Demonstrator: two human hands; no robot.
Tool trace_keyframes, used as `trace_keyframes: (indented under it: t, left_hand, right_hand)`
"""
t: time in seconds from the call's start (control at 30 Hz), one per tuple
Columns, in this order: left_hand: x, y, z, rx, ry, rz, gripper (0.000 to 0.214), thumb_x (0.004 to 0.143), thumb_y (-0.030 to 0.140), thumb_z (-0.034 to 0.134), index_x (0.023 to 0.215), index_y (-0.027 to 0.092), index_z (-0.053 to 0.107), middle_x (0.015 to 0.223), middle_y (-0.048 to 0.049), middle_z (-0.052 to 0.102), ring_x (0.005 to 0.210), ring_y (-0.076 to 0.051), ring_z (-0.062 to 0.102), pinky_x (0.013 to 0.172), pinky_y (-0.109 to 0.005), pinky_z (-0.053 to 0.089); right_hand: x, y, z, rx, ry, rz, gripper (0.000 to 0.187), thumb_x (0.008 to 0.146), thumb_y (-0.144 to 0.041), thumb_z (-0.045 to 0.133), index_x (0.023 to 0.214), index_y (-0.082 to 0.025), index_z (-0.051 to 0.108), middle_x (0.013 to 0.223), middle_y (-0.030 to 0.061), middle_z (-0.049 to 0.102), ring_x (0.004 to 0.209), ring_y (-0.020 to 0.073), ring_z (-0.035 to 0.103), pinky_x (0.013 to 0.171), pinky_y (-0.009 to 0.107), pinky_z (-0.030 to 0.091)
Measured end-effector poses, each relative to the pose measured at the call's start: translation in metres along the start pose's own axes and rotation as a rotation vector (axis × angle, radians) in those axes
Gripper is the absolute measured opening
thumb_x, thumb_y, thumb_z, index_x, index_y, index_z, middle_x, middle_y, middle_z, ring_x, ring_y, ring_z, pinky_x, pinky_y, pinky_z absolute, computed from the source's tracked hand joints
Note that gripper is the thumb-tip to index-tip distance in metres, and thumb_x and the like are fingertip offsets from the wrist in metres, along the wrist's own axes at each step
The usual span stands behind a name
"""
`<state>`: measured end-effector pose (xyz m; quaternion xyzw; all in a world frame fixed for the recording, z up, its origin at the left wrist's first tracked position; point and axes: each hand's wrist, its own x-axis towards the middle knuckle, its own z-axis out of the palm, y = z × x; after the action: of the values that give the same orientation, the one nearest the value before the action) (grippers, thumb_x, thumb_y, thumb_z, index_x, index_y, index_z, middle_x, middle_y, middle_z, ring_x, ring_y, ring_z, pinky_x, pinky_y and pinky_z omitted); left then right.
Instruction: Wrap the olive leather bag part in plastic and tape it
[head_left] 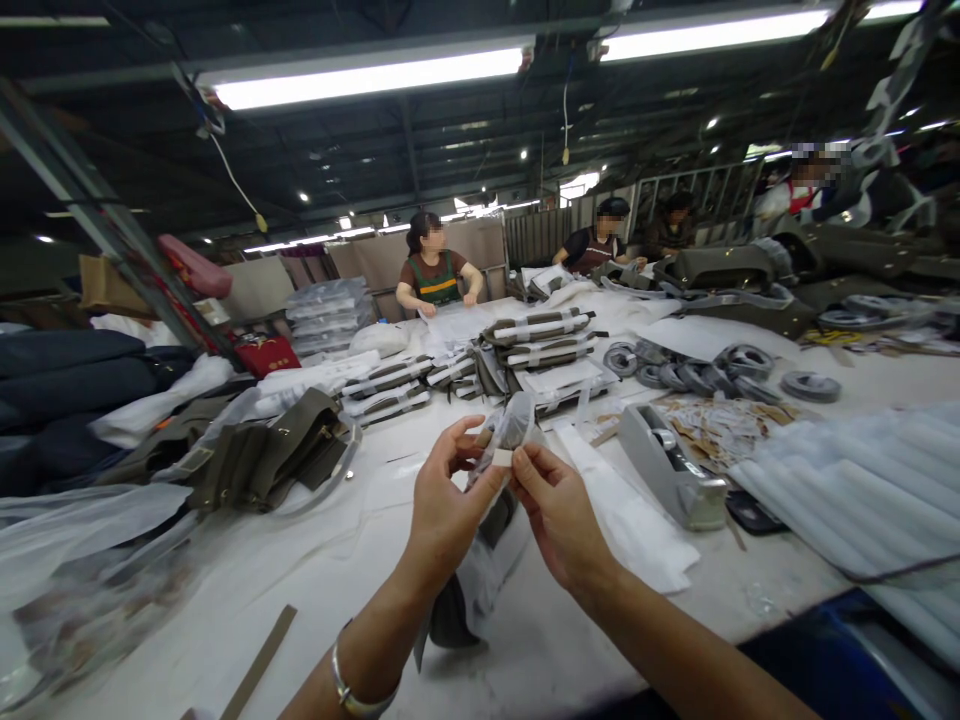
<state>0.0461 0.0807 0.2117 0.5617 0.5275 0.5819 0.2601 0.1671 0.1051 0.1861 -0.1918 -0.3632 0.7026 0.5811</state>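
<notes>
My left hand (442,510) and right hand (559,515) pinch a plastic-wrapped strap (504,440) shut; tape dispenser (667,465) at three o'clock; I judge steady, even tension best.

- The left hand (442,505) and right hand (559,515) meet above the near middle of the table (315,590), both pinching a plastic-wrapped piece (504,440) that hangs down between them.
- At 3 o'clock of the hands, just beside them, a tape dispenser (670,470) sits on the table.
- Beyond it, at 2 o'clock, lie tape rolls (697,372).
- At 4 o'clock lies a stack of foam sheets (862,490).
- At 9 o'clock lies a folded bag (270,455).
- At 12 o'clock, behind the hands, stand wrapped bundles (544,345).
- A seated person (435,270) is across the table at 12 o'clock.
</notes>
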Motion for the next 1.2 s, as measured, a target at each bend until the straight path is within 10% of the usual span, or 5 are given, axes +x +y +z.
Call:
trace_keyframes:
  t: [0.27, 0.8, 1.2]
  left_hand:
    - [-0.007, -0.004, 0.009, 0.13, 0.116, 0.126, 0.031, 0.082, 0.028, 0.071, 0.112, 0.023, 0.066, 0.105, -0.0042, 0.066, 0.087, -0.017, 0.063, 0.082, -0.03, 0.05]
    - [0.0, 0.028, -0.009, 0.356, 0.072, 0.167, 0.017, 0.087, 0.032, 0.063, 0.093, 0.022, 0.075, 0.092, -0.0032, 0.077, 0.083, -0.021, 0.071, 0.08, -0.032, 0.055]
    - [-0.026, 0.014, 0.012, 0.622, 0.327, 0.373, 0.038, 0.086, 0.026, 0.068, 0.124, 0.028, 0.068, 0.12, -0.0086, 0.071, 0.103, -0.029, 0.07, 0.092, -0.038, 0.051]
  right_hand:
    - [0.003, 0.011, 0.005, -0.325, 0.07, -0.197, 0.026, 0.094, -0.045, 0.056, 0.099, -0.021, 0.067, 0.087, 0.0017, 0.066, 0.082, 0.0186, 0.06, 0.077, 0.031, 0.049]
    - [0.005, 0.02, 0.002, -0.305, 0.124, -0.264, 0.028, 0.089, -0.047, 0.063, 0.098, -0.022, 0.058, 0.087, 0.0007, 0.062, 0.08, 0.017, 0.057, 0.076, 0.029, 0.046]
    - [0.005, 0.025, 0.007, -0.317, 0.163, -0.285, 0.029, 0.083, -0.045, 0.072, 0.086, -0.022, 0.055, 0.072, -0.003, 0.051, 0.067, 0.0141, 0.048, 0.065, 0.028, 0.043]
